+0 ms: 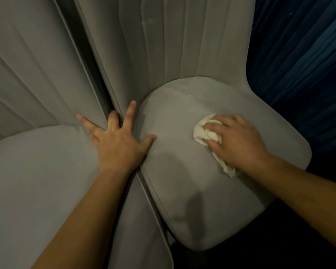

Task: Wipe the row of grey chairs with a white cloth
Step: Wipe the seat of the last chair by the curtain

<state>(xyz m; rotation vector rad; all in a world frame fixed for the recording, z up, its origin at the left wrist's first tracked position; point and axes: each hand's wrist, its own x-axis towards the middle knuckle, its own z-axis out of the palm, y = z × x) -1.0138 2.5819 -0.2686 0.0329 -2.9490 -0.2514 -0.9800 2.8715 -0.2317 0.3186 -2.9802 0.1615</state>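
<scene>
1. The white cloth (206, 133) lies middle right of the frame, bunched on the seat (182, 181) of the grey chair on the right, with a loose tail trailing out beneath the wrist.
2. The right hand (239, 140) is clamped on it: fingers curl over the wad and the thumb tucks in against its lower side, pressing it down onto the cushion.
3. The left hand (116, 144) lies flat near the centre, fingers spread apart and holding nothing. It bridges the dark gap between the two chairs, thumb on the right seat's edge, outer fingers on the neighbouring grey chair (37, 171).
4. The cloth looks light, limp and soft, so it crumples wherever it is squeezed. It is probably best held as a wad under the palm, with stray ends gathered in so they do not drag.
5. The seat looks padded and smooth; I would expect it to give under pressure and let the cloth glide.
6. A blue curtain (299, 65) hangs at upper right.
</scene>
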